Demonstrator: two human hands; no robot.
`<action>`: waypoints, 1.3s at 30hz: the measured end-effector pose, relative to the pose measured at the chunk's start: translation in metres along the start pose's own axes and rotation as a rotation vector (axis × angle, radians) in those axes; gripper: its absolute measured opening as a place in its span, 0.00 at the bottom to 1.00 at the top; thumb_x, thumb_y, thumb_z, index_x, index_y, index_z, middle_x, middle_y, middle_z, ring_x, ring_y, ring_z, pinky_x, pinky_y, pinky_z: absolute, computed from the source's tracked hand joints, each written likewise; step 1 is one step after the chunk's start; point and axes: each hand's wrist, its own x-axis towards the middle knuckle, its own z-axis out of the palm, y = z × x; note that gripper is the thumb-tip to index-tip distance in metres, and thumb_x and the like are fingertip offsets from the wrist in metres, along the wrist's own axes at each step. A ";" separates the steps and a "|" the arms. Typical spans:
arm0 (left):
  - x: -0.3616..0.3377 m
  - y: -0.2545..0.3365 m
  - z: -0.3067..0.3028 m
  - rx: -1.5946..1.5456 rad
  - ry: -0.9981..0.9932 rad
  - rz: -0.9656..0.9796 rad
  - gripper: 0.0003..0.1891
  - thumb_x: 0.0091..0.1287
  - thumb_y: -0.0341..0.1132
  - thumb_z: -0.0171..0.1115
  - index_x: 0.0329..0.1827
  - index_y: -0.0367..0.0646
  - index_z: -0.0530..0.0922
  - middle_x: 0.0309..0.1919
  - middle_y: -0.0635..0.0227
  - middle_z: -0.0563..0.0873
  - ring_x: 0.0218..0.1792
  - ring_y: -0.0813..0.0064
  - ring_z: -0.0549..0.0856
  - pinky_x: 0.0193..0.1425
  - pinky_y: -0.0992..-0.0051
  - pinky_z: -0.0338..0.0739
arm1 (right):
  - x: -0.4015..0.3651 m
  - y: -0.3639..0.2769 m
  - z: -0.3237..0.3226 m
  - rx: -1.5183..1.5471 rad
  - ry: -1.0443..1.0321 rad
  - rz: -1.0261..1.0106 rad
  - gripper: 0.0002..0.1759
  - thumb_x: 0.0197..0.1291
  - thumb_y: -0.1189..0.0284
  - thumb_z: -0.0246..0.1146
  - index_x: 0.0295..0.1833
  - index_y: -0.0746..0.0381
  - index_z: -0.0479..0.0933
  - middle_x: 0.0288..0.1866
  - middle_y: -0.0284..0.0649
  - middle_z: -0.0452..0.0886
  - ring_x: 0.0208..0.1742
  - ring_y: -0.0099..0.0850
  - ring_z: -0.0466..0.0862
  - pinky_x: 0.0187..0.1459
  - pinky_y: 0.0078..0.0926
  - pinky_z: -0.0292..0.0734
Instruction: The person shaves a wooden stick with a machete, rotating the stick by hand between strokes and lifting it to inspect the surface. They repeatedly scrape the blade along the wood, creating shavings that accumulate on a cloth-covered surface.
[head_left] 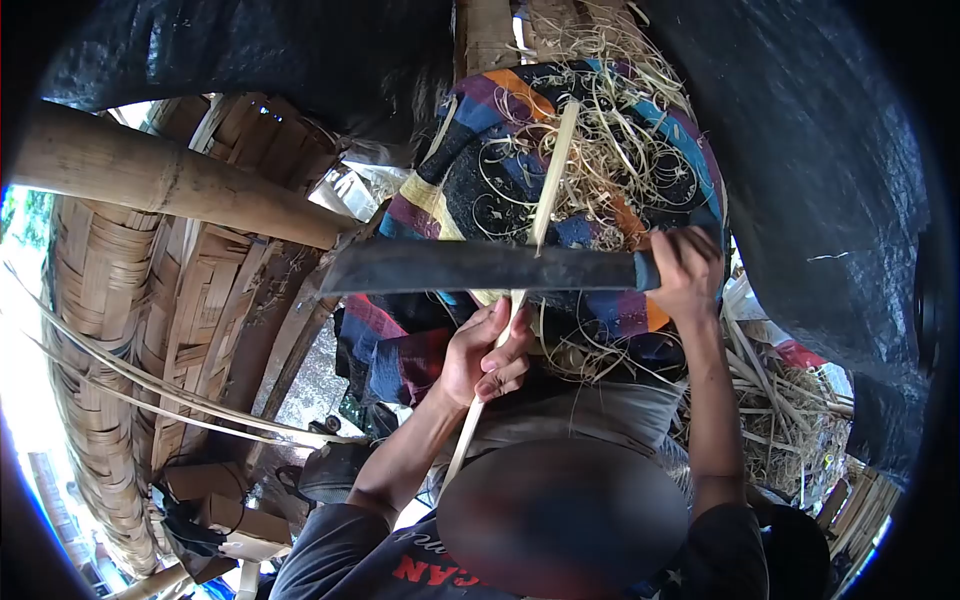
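Observation:
My left hand (487,352) is closed around a thin pale bamboo strip (556,180), just below a wide dark blade (440,268). The strip runs from my lap up over the cloth and passes under the blade. My right hand (684,268) grips the handle of the blade at its right end, and the blade lies nearly level across the strip. A striped, many-coloured cloth (410,207) covers my lap. Curly thin shavings (640,160) are heaped on it, mostly beyond the blade and to the right.
A thick bamboo pole (180,180) slants in at the upper left, over woven bamboo panels (120,270). Dark plastic sheeting (800,160) hangs on the right. More shavings and strips (780,420) lie at the lower right. Long thin strips (170,395) curve on the left.

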 end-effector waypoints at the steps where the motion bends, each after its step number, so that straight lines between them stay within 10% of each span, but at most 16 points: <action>1: 0.001 0.000 0.001 -0.003 -0.008 0.001 0.17 0.83 0.44 0.38 0.44 0.40 0.67 0.15 0.72 0.68 0.05 0.81 0.64 0.05 0.81 0.58 | 0.001 0.006 0.001 -0.006 -0.001 -0.006 0.15 0.41 0.66 0.72 0.29 0.59 0.73 0.24 0.39 0.78 0.24 0.38 0.81 0.32 0.37 0.76; 9: -0.001 -0.005 -0.002 -0.072 -0.029 -0.048 0.17 0.83 0.44 0.39 0.42 0.40 0.67 0.14 0.73 0.68 0.05 0.81 0.65 0.05 0.81 0.58 | 0.000 0.064 -0.006 -0.259 -0.124 0.365 0.22 0.40 0.69 0.74 0.46 0.57 0.82 0.36 0.46 0.86 0.38 0.50 0.85 0.43 0.49 0.79; 11: -0.011 -0.005 -0.003 -0.078 -0.011 -0.033 0.17 0.83 0.45 0.40 0.42 0.40 0.67 0.13 0.73 0.67 0.05 0.81 0.65 0.05 0.81 0.57 | 0.016 0.070 -0.014 -0.532 -0.267 0.764 0.23 0.47 0.63 0.72 0.50 0.57 0.83 0.39 0.51 0.87 0.42 0.53 0.86 0.46 0.51 0.80; 15: -0.018 0.007 -0.004 0.139 0.128 0.023 0.19 0.83 0.48 0.41 0.43 0.41 0.70 0.13 0.76 0.64 0.06 0.83 0.63 0.07 0.82 0.57 | 0.021 0.079 -0.024 -0.383 -0.141 0.962 0.14 0.56 0.63 0.67 0.37 0.64 0.83 0.32 0.57 0.84 0.38 0.56 0.86 0.42 0.51 0.79; 21: 0.000 0.012 0.002 0.251 0.229 0.055 0.20 0.82 0.48 0.44 0.44 0.38 0.72 0.14 0.74 0.66 0.06 0.82 0.64 0.07 0.82 0.60 | -0.014 0.010 -0.013 0.089 -0.040 0.669 0.10 0.54 0.71 0.70 0.31 0.66 0.77 0.20 0.46 0.78 0.21 0.44 0.80 0.31 0.39 0.74; 25: 0.002 0.010 0.010 0.404 0.233 0.074 0.21 0.81 0.50 0.46 0.44 0.38 0.73 0.15 0.74 0.65 0.07 0.82 0.63 0.08 0.82 0.61 | -0.022 -0.025 -0.009 0.140 -0.097 0.293 0.17 0.31 0.71 0.74 0.33 0.56 0.80 0.26 0.35 0.82 0.26 0.37 0.83 0.32 0.36 0.78; 39: -0.013 0.003 0.023 0.805 0.346 0.171 0.19 0.82 0.50 0.41 0.47 0.44 0.72 0.16 0.76 0.62 0.11 0.85 0.61 0.12 0.82 0.61 | -0.007 -0.029 0.013 0.149 -0.124 0.043 0.09 0.44 0.72 0.69 0.27 0.60 0.75 0.21 0.38 0.79 0.22 0.37 0.82 0.31 0.36 0.78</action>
